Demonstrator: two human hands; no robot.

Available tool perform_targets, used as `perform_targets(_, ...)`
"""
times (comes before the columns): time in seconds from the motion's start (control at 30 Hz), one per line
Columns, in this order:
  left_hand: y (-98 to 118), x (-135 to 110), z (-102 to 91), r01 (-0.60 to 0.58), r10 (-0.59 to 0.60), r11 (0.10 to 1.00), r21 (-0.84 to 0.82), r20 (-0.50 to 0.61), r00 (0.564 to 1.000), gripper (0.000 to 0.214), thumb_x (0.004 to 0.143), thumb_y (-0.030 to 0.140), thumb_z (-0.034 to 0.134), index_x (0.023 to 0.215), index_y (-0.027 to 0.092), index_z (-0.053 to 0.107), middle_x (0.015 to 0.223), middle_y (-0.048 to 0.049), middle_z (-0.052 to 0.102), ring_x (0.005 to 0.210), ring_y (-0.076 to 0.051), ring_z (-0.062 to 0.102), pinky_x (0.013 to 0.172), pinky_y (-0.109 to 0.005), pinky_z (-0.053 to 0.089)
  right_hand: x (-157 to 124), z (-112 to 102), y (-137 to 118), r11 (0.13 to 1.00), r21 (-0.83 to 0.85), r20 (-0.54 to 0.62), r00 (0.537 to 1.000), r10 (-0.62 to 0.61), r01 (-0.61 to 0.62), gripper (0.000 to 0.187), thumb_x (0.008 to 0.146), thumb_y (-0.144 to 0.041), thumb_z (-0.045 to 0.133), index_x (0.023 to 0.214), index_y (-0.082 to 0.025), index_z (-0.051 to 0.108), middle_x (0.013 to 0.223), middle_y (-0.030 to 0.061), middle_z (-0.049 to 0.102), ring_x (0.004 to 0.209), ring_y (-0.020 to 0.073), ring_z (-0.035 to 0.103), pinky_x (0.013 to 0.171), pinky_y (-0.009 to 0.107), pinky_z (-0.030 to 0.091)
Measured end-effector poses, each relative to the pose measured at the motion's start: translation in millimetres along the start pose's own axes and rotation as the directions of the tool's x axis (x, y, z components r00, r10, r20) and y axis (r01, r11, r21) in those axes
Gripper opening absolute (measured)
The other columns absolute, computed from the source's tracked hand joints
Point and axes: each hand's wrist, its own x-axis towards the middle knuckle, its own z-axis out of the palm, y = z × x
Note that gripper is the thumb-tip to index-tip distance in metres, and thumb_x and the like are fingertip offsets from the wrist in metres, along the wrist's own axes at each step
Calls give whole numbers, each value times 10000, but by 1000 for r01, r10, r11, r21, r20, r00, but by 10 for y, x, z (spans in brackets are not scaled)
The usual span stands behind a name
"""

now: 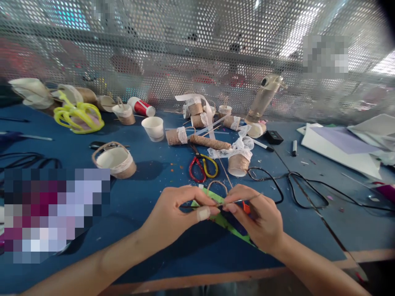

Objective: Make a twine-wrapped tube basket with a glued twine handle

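Near the table's front edge, my left hand (177, 207) and my right hand (261, 218) meet with their fingertips pinched together. Between them is brown twine (217, 183), which arches up in a small loop above the fingers. A thin strand runs from there toward a twine-wound roll (210, 142). A pale bandage wraps my left thumb. Beneath the hands lies a bright green strip (226, 228), partly covered by a dark blue item. Something orange (246, 207) shows by my right fingers. Scissors (203, 166) with red and yellow handles lie just beyond.
A lace-trimmed cup (239, 162) stands behind my right hand, and a handled twine-wrapped cup (117, 162) to the left. Farther back are a white paper cup (153, 128), a yellow basket-like item (78, 117) and a clear bottle (263, 98). A black cable (308, 191) crosses the right side.
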Motion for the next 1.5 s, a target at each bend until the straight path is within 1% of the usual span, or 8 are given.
perform_targets(0.07, 3, -9, 13, -178, 185, 974, 139, -41, 982, 59, 855, 151, 756, 871, 208, 751, 819, 21, 790, 740, -134, 724, 708, -236, 574, -8, -7, -4, 999, 37, 19, 1000, 1, -2, 265, 894, -2, 583, 1053, -201, 655, 837, 47, 687, 777, 184, 668, 698, 328, 554)
perform_targets(0.17, -1, -11, 36, -391, 421, 877, 281, -55, 905, 35, 885, 204, 748, 891, 200, 714, 776, 30, 776, 687, -118, 700, 752, -275, 553, -25, -24, 1, 995, 100, 41, 999, 1, -5, 292, 891, 7, 566, 1074, -203, 657, 851, 56, 686, 810, 206, 655, 762, 392, 552)
perform_targets(0.27, -7, -17, 54, -447, 505, 817, 364, -77, 860, 94, 884, 256, 761, 869, 196, 690, 720, 42, 752, 620, -104, 669, 756, -290, 539, -32, -30, 13, 986, 164, 47, 998, -35, 27, 316, 882, 19, 543, 1084, -196, 658, 862, 62, 684, 810, 211, 641, 809, 442, 543)
perform_targets(0.4, 1, -19, 52, -444, 519, 806, 392, -106, 848, 192, 858, 332, 784, 813, 187, 667, 646, 43, 711, 540, -101, 601, 733, -306, 531, -17, -30, 19, 975, 212, 55, 996, -75, 61, 336, 859, 40, 534, 1086, -178, 651, 861, 64, 691, 817, 212, 637, 838, 466, 527)
perform_targets(0.67, 26, -10, 27, -426, 492, 823, 376, -96, 865, 336, 856, 471, 745, 733, 187, 613, 551, 54, 608, 494, -102, 529, 705, -311, 524, -8, -41, 13, 968, 237, 75, 992, -101, 81, 343, 848, 63, 544, 1080, -163, 656, 865, 57, 686, 803, 201, 633, 843, 473, 524)
perform_targets(1.0, -2, -7, 32, -410, 463, 841, 353, -77, 883, 330, 867, 488, 728, 755, 194, 626, 575, 50, 648, 508, -102, 559, 749, -310, 515, -29, -37, 36, 974, 209, 111, 988, -108, 83, 378, 824, 95, 562, 1098, -149, 656, 914, 75, 690, 849, 213, 636, 830, 469, 535)
perform_targets(1.27, -87, 69, -16, -435, 391, 819, 374, 193, 900, 215, 1007, 336, 579, 913, 184, 698, 836, -1, 769, 721, -124, 692, 863, -272, 499, -1, -19, 20, 995, 25, 103, 990, -100, 98, 297, 855, 65, 572, 1053, -142, 655, 877, 83, 689, 822, 209, 649, 757, 409, 547)
perform_targets(1.5, -23, 88, -43, -149, 130, 988, 42, 304, 944, 147, 991, 179, 563, 929, 136, 689, 789, -12, 744, 688, -99, 706, 687, -135, 513, 20, -13, -5, 992, -7, 82, 989, -122, 123, 231, 881, 28, 593, 1024, -142, 657, 827, 65, 690, 777, 185, 660, 728, 361, 551)
